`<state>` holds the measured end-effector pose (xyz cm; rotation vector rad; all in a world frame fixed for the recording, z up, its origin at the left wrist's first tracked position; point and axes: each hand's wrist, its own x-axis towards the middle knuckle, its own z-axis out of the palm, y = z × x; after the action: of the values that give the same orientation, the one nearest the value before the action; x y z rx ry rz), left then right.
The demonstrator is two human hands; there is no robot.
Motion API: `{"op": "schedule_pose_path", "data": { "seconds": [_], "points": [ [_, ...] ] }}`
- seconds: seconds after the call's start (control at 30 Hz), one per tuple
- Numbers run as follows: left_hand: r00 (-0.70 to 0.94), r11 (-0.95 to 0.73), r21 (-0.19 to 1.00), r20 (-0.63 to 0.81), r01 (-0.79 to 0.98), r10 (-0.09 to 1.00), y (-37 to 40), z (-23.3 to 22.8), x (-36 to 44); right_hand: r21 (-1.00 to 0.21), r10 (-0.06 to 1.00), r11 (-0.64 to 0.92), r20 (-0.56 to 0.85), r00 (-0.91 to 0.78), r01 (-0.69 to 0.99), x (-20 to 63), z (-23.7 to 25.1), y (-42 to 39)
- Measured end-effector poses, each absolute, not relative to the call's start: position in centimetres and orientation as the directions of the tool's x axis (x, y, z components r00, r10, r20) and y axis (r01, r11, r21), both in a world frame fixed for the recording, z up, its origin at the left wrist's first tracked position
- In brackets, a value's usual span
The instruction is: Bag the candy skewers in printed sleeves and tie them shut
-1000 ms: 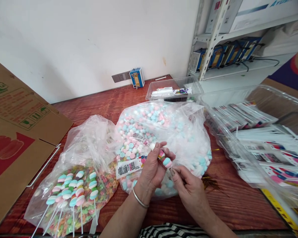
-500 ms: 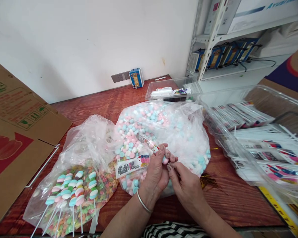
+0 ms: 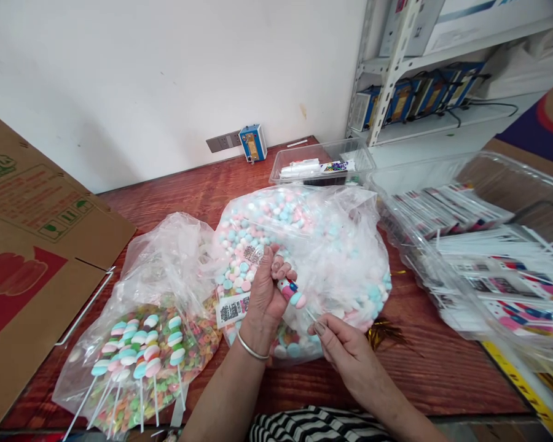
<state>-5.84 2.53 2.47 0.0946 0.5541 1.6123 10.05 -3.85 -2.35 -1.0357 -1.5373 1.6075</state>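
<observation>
Both hands dropped — left hand (image 3: 265,294) clutching candy skewer (image 3: 291,293).

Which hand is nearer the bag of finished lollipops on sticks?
Left. The left hand is just right of the lollipop bag, over the bag of loose candies. The right hand is farther right, near the table's front edge.
</observation>
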Motion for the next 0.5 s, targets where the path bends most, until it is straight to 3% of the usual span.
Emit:
{"op": "schedule_pose_path", "data": {
  "seconds": [0.2, 0.3, 0.4, 0.47, 0.5],
  "points": [
    [-0.140, 0.019, 0.399, -0.366, -0.917, 0.920, 1.8, 2.7, -3.7, -0.904, 0.911, 0.280, 0.144, -0.387, 0.323, 9.4, -1.2, -3.5],
    [-0.171, 0.031, 0.423, -0.430, -0.906, 0.886, 1.4, 2.7, -3.2, -0.634, 0.850, 0.527, 0.397, -0.347, 0.566, 9.3, -2.3, -3.5],
    [-0.208, 0.016, 0.422, -0.477, -0.906, 0.854, 1.2, 2.6, -3.1, -0.315, 0.707, 0.629, 0.613, -0.354, 0.711, 9.4, -3.6, -3.6],
    [-0.210, 0.013, 0.429, -0.469, -0.903, 0.858, 1.2, 2.3, -3.1, -0.310, 0.681, 0.656, 0.635, -0.363, 0.688, 9.5, -3.9, -3.6],
    [-0.202, 0.019, 0.437, -0.454, -0.899, 0.868, 1.1, 2.2, -3.2, -0.400, 0.712, 0.660, 0.605, -0.357, 0.637, 9.6, -3.8, -3.5]
  ]
}}
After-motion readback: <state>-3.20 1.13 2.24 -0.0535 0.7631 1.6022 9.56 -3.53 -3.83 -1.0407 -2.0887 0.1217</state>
